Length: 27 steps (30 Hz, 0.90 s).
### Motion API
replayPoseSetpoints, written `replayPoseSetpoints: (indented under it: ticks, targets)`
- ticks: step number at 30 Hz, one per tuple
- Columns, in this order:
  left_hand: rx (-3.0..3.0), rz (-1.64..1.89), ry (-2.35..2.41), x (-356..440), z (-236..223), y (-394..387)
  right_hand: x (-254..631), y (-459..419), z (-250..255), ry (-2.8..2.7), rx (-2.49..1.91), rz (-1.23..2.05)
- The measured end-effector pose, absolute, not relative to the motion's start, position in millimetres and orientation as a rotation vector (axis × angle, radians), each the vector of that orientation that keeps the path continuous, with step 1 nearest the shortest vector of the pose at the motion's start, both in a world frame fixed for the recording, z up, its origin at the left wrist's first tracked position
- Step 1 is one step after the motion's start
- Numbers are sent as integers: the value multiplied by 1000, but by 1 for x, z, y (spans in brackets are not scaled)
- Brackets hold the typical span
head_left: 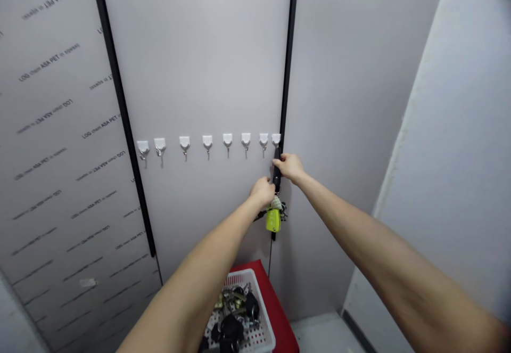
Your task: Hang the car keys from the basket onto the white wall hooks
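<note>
I have the right hand (290, 167) pinched narrow on a black strap (277, 177), just below the rightmost white hook (275, 139) on the far panel; I can't tell whether the strap is looped over it. The left hand (263, 190) sits at the strap's lower left, fingers curled, and I can't make out its grip. A yellow-green fob (273, 220) hangs beneath. Nearer me, a white basket (264, 306) of keys rests on a red surface (280, 318).
</note>
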<state>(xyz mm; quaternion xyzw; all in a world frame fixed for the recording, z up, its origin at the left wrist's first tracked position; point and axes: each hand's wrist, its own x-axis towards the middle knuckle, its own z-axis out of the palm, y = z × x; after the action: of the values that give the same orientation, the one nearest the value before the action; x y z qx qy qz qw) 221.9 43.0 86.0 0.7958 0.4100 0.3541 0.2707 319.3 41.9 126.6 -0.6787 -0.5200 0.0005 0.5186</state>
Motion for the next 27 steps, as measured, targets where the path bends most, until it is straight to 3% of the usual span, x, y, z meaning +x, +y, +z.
replayPoseSetpoints:
  ticks: [4,9,11,15,19,27]
  targets:
    - [2233,851,1046,190,57,29,316,31,99,-1368,-1758,-179]
    - [2298,602,1045,115,-29,11,295,1,36,-1382,-1575,-465]
    - [2287,553,1114,85,-67,1,275,-16,-3,-1623,-1539,-347]
    - [2271,516,1271,47,-118,-22,224,-46,-81,-2318,-1576,237]
    - [2326,501,1352,39,-129,-31,190,-49,-113,-2432,-1783,197]
    - [2333,229,1627,37,-127,-23,186,-44,-113,-2455,-1849,117]
